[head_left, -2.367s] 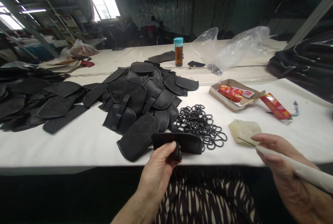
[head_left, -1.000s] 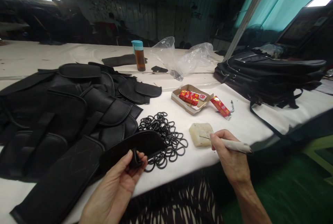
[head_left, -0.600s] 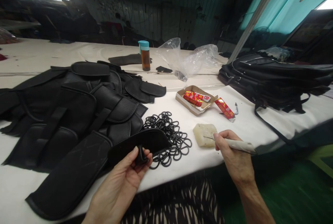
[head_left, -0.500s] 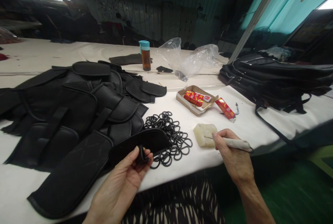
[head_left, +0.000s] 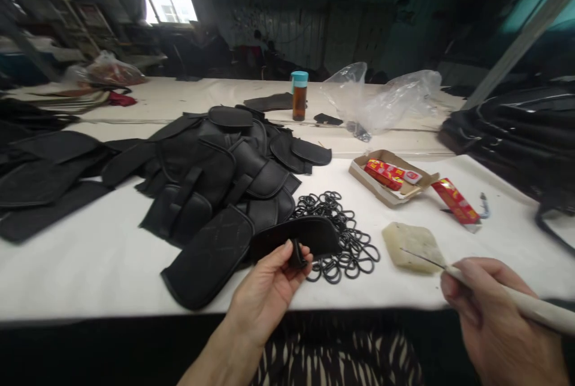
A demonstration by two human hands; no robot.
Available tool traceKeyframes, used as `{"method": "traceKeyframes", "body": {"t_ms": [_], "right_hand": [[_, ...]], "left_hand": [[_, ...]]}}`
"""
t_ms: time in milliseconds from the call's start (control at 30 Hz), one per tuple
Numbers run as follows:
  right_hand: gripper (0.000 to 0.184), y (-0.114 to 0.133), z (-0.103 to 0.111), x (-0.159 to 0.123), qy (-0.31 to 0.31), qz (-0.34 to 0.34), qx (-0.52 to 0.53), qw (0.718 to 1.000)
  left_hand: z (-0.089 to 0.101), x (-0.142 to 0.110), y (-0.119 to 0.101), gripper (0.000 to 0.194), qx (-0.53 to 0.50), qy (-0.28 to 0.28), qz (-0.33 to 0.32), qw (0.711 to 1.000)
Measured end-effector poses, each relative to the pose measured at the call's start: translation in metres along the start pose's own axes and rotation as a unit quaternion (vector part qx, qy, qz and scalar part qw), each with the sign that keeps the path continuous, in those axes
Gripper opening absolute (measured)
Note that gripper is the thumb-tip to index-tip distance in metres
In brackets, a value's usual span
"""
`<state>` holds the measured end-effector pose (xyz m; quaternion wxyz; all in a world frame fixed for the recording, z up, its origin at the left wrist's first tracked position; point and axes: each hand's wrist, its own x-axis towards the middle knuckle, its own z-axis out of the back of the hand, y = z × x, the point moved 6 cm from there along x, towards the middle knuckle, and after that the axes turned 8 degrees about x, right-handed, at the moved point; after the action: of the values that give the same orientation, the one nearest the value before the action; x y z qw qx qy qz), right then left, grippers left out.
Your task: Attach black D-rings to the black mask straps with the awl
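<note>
From here, toward the front edge of the table (head_left: pixel 103 266), I see leather-like pieces (head_left: pixel 213 161) with a soft sheen, glossy rings (head_left: pixel 358 241), a dull, waxy-looking block (head_left: pixel 414 236), and a smooth, matt tool handle (head_left: pixel 536 308); near the far edge, a crinkled plastic bag (head_left: pixel 389 105) shines.

Near the middle, a black piece (head_left: pixel 320 235) is held up, a long dark panel with piped edging and a rounded right end, tipped so one face looks my way; a short strip curls off it. To the right, a slim tool (head_left: pixel 539 309) with a pale handle slants, its thin tip pointing left over a yellowish, rough-edged block (head_left: pixel 413 235) lying flat. Whether they touch, I can't tell.
</note>
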<state>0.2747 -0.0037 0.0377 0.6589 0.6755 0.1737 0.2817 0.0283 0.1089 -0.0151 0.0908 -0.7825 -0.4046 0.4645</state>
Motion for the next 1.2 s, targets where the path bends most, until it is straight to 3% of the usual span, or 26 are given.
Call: {"method": "traceKeyframes", "body": {"t_ms": [100, 167, 300, 400, 633, 1200], "right_hand": [[0.028, -0.011, -0.026, -0.017, 0.064, -0.113, 0.129, 0.983], [0.029, -0.010, -0.051, -0.030, 0.119, -0.153, 0.173, 0.966], [0.027, -0.006, -0.094, -0.049, 0.190, -0.173, 0.215, 0.942], [0.028, -0.007, -0.109, -0.053, 0.204, -0.151, 0.201, 0.946], [0.028, -0.004, -0.121, -0.055, 0.207, -0.105, 0.150, 0.961], [0.029, 0.002, -0.133, -0.062, 0.219, -0.107, 0.096, 0.965]], "left_hand": [[0.002, 0.000, 0.002, 0.018, 0.006, 0.015, 0.008, 1.000], [0.004, 0.000, 0.001, 0.018, 0.007, 0.022, 0.007, 1.000], [0.006, -0.001, 0.001, 0.016, 0.012, 0.044, 0.020, 0.999], [0.006, -0.002, 0.002, 0.016, 0.012, 0.062, 0.032, 0.997], [0.005, -0.002, 0.002, 0.018, 0.011, 0.081, 0.035, 0.996], [0.004, -0.003, 0.002, 0.019, -0.002, 0.095, 0.031, 0.995]]}}
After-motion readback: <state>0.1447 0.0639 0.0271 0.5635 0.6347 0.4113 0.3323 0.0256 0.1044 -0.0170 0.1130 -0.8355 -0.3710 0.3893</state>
